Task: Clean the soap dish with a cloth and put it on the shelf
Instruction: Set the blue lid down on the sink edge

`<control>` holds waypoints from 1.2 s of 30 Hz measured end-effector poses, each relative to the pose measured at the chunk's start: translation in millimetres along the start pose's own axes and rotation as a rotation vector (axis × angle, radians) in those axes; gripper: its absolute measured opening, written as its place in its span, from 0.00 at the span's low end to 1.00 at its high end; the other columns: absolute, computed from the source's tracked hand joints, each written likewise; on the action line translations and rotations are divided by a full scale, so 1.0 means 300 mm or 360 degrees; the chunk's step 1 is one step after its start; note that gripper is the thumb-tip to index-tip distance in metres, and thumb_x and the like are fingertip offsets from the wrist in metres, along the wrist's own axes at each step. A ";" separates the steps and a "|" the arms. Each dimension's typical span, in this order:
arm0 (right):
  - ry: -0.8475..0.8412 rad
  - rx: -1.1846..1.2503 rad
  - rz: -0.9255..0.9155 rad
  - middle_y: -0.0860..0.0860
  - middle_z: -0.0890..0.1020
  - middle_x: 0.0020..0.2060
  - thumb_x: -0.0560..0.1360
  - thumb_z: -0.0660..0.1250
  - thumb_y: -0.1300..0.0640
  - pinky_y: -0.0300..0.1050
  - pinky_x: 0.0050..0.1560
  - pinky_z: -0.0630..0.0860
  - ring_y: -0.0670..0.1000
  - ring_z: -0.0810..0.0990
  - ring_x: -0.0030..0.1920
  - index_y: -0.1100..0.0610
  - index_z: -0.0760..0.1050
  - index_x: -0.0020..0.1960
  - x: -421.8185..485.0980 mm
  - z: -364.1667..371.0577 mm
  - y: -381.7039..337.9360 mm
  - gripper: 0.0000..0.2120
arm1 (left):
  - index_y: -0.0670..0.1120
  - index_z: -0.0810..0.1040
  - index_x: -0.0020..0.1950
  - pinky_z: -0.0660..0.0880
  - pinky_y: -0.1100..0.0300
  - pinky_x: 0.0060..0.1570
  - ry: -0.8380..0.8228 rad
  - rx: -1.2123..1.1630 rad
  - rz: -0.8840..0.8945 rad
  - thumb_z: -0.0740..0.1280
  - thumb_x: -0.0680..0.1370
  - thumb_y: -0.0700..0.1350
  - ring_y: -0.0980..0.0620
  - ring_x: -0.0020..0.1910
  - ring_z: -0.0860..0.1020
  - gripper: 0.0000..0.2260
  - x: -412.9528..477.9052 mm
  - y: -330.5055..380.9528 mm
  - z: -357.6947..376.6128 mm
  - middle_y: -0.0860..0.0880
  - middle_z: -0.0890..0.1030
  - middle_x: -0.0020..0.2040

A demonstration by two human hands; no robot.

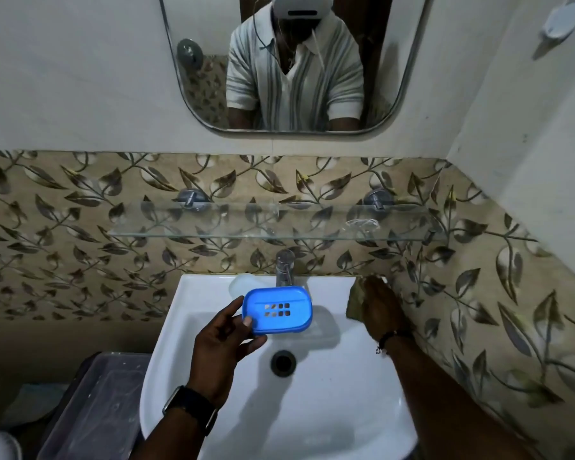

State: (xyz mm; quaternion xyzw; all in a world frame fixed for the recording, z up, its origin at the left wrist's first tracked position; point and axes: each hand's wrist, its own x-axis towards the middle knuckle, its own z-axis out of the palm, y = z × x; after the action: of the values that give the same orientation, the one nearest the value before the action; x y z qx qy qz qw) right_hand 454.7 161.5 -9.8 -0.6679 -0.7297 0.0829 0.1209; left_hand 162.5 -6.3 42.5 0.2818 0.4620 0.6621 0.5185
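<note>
One blue soap dish (277, 309), oval-cornered with eight drain slots in two rows, gripped by the left hand (224, 343) above the sink (329, 393); right hand (380, 310) closed over one cloth (356, 302) on the sink rim; glass shelf (213, 224) above

White basin (166, 327) against leaf-patterned tile band (63, 227). Chrome tap (284, 267) at basin's back rim; drain (283, 361) in bowl centre. Plain pale wall (80, 78) above tiles. Rounded mirror (193, 61) above basin. Grey bin (93, 406) left of basin. Dim light.
</note>
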 end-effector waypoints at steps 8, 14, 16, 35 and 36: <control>-0.0372 -0.0518 -0.0260 0.53 0.48 0.80 0.83 0.51 0.45 0.55 0.78 0.43 0.55 0.45 0.79 0.51 0.49 0.79 -0.056 0.057 0.028 0.28 | 0.50 0.83 0.61 0.83 0.49 0.46 -0.0009 0.0020 -0.0007 0.73 0.72 0.42 0.44 0.44 0.84 0.18 0.004 -0.027 0.023 0.43 0.82 0.42; -0.0512 -0.0518 -0.0370 0.51 0.44 0.80 0.84 0.52 0.57 0.51 0.77 0.41 0.53 0.41 0.79 0.48 0.46 0.79 -0.019 0.017 0.067 0.27 | 0.50 0.82 0.62 0.83 0.49 0.46 0.0000 0.0049 -0.0030 0.73 0.72 0.43 0.44 0.44 0.84 0.18 0.003 -0.042 0.009 0.43 0.83 0.43; -0.0541 -0.0538 -0.0430 0.51 0.42 0.79 0.83 0.51 0.62 0.51 0.77 0.41 0.53 0.40 0.79 0.49 0.44 0.79 -0.006 0.001 0.089 0.29 | 0.51 0.82 0.62 0.83 0.49 0.46 -0.0007 0.0045 -0.0034 0.73 0.71 0.43 0.44 0.44 0.84 0.19 0.003 -0.046 0.008 0.43 0.83 0.43; 0.0433 0.1564 -0.0294 0.49 0.74 0.27 0.82 0.55 0.41 0.43 0.33 0.71 0.45 0.73 0.30 0.47 0.80 0.49 -0.288 -0.073 -0.205 0.18 | 0.49 0.80 0.64 0.83 0.51 0.46 -0.0075 -0.0047 -0.0010 0.69 0.78 0.35 0.41 0.49 0.84 0.16 0.011 -0.059 0.167 0.41 0.83 0.46; 0.0409 0.1625 -0.0282 0.50 0.73 0.27 0.82 0.55 0.42 0.40 0.32 0.68 0.44 0.71 0.29 0.47 0.80 0.55 -0.300 -0.086 -0.219 0.17 | 0.48 0.79 0.65 0.82 0.51 0.47 -0.0083 -0.0041 -0.0004 0.69 0.78 0.35 0.40 0.51 0.84 0.17 0.006 -0.058 0.182 0.39 0.84 0.49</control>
State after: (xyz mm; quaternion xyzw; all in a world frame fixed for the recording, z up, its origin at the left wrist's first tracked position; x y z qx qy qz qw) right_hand 406.4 64.6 27.6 -0.4646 -0.6293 0.3343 0.5256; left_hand 216.1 13.4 49.2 0.2916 0.4400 0.6599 0.5347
